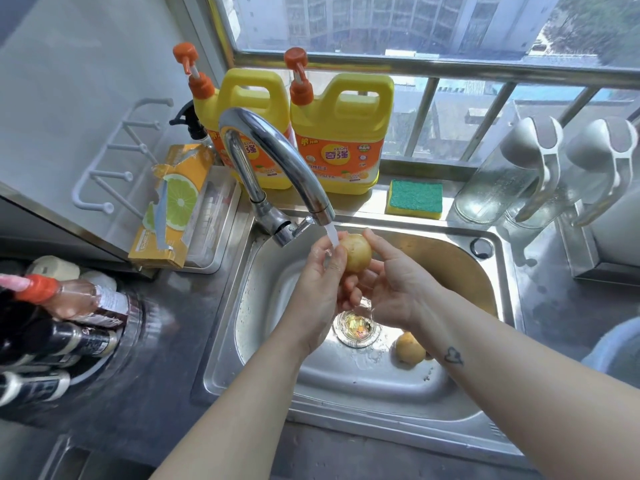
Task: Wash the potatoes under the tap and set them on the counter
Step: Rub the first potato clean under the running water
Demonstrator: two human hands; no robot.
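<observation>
1. I hold one potato over the sink, just below the mouth of the tap.
2. My left hand presses against the potato's left side, its fingers curled narrowly onto the skin.
3. My right hand cups the potato from the right and below, palm up, with its thumb lying along the top right of the potato.
4. The water stream runs from the tap and lands where my left fingers meet the potato.
5. A second potato lies in the sink basin, to the right of the drain strainer, partly hidden by my right forearm.
6. Behind the tap two yellow detergent bottles stand side by side at the window.
7. A green and yellow sponge lies on the ledge just behind the sink's back rim.
8. The steel desk runs along the sink's left side, with bottles crowded at its far left.
</observation>
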